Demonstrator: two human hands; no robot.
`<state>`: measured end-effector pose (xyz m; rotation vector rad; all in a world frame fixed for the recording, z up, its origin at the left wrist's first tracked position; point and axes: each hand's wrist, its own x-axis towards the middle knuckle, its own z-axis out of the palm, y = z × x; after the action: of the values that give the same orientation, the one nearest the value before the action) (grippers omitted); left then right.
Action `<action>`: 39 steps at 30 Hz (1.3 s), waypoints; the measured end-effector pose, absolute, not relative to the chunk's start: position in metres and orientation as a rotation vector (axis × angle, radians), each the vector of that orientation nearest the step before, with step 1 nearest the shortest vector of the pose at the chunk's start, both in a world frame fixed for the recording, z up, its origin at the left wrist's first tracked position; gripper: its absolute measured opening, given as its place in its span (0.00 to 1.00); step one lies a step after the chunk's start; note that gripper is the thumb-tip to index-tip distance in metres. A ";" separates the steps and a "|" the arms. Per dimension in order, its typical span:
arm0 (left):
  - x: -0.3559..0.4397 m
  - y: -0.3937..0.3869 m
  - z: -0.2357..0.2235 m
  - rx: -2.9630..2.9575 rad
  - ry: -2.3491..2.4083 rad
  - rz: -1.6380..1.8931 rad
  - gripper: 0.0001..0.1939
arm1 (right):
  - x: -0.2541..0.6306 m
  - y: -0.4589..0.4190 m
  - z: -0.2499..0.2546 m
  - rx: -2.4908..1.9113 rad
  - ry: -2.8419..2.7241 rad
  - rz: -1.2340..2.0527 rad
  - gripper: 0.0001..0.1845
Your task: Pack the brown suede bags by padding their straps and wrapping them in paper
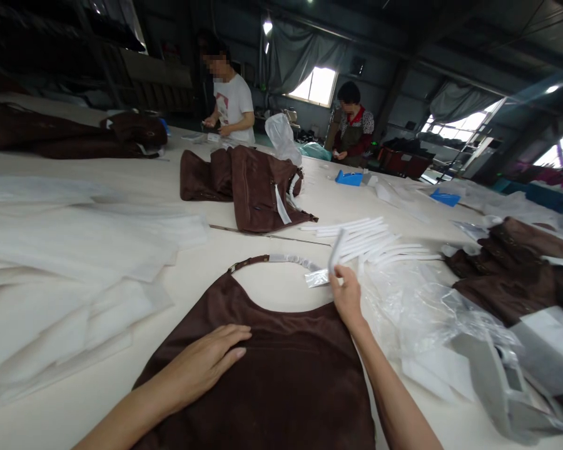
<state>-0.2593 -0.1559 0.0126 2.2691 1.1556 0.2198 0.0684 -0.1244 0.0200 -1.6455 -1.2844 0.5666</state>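
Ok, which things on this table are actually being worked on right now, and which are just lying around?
In hand:
- brown bag, pressed flat by the left hand
- its strap, partly wrapped
- white strip, pinched in the right hand

Lying about:
- pile of white strips
- stack of white sheets
- other brown bags
- clear plastic bags
- blue trays

A dark brown bag of matt, suede-like cloth (281, 369) lies on a smooth, matt cream table (263, 256). Its strap is wrapped in glossy, crinkled clear plastic film (293, 260). Nearby lie flat white paper strips (375, 240) and soft white foam sheets (75, 250).
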 end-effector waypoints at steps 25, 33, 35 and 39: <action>-0.065 -0.037 0.018 2.216 1.176 0.285 0.22 | 0.096 -0.189 -0.018 -1.866 -0.985 0.836 0.18; -0.074 -0.028 0.012 2.006 0.936 0.222 0.12 | 0.086 -0.194 -0.024 -1.649 -0.767 0.925 0.24; -0.090 -0.027 0.014 1.937 0.920 0.124 0.14 | 0.078 -0.196 -0.019 -1.544 -0.702 0.910 0.24; -0.097 -0.025 0.017 1.892 0.988 -0.045 0.17 | 0.066 -0.202 -0.008 -1.469 -0.673 0.841 0.24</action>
<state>-0.0972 -0.0255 0.0174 1.8922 0.9880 -0.0452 0.0658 -0.2015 -0.0083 -1.4688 -0.6727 0.8413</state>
